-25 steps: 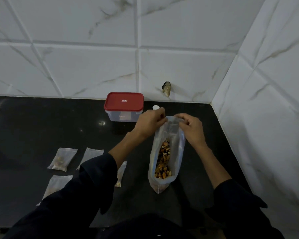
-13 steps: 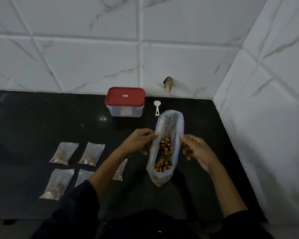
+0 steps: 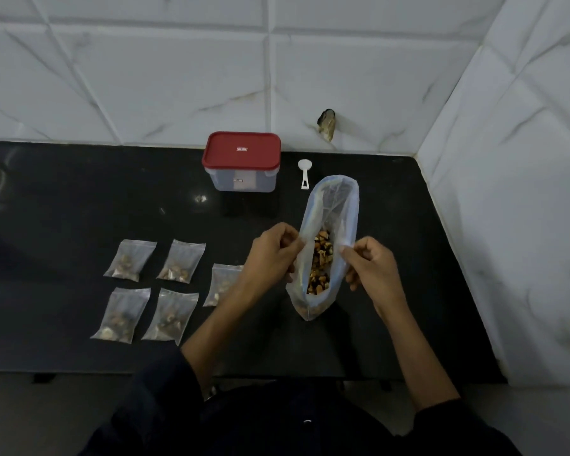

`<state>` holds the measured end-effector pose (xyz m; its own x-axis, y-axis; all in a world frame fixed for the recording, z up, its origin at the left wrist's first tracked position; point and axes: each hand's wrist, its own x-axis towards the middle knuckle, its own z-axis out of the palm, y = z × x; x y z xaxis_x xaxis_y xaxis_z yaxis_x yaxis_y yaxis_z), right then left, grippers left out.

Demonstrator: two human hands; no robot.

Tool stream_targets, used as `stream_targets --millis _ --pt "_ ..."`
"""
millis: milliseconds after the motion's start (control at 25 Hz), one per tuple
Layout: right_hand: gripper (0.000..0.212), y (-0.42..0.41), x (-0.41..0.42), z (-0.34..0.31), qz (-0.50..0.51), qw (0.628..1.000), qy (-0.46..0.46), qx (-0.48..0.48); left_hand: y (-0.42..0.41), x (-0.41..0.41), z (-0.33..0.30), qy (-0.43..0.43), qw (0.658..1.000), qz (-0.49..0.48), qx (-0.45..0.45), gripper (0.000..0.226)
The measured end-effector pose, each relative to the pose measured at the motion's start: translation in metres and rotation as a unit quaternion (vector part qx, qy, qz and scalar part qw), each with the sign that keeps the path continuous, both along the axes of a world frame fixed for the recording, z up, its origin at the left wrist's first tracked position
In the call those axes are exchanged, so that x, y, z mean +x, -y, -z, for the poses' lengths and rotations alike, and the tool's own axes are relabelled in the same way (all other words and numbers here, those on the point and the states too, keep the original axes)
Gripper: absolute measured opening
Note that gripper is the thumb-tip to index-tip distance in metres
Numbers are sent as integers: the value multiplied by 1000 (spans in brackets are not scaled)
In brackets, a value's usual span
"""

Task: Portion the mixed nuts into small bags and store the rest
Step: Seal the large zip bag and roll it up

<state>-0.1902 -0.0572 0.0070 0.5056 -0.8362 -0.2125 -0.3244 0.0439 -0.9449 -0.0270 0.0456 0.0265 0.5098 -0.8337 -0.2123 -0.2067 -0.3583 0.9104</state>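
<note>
Plainly the large bag (image 3: 326, 248) of mixed nuts (image 3: 320, 264) is a soft, thin plastic thing, limp in its walls and likely a little slippery, light up top and weighted only where the nuts pool low inside; it looks best held by its two side edges near the mouth, which is where it is held now. The left hand (image 3: 272, 255) pinches the bag's left edge with curled fingers, and the right hand (image 3: 371, 266) pinches the right edge the same way, so the mouth stays spread. The bag stands on the black counter (image 3: 63, 199) right of centre, its long axis running from its base at about 6 o'clock to its open mouth at about 12 o'clock, leaning away from the person. Just beyond the mouth, at 11 o'clock, lies a white scoop (image 3: 303, 174), and farther toward 10 o'clock a clear container with a red lid (image 3: 241, 150) sits against the tiled wall (image 3: 145, 77), closed. Out at 9 o'clock six small bags (image 3: 130, 260) lie flat in rows, each with nuts in it, one partly hidden by the left forearm. By that count the portioning seems done and storing the rest is what remains.
</note>
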Motion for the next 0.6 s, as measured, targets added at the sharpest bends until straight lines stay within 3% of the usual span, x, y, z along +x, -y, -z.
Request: stream_targets --millis 120,240,320,440,600 --pt "24 -10 -14 -1 -23 990 25 136 -19 -4 3 -59 995 34 79 31" --pt "25 -19 -28 4 -73 968 49 235 -38 -5 9 -152 981 69 96 36" --pt "31 -25 -31 7 -93 958 73 261 -43 -4 12 -224 967 94 72 38" --pt "32 -32 -27 8 -98 955 95 262 -42 -7 16 -232 966 108 39 31" --pt "23 -35 -23 7 6 950 138 282 -39 -14 16 -269 962 40 -35 26"
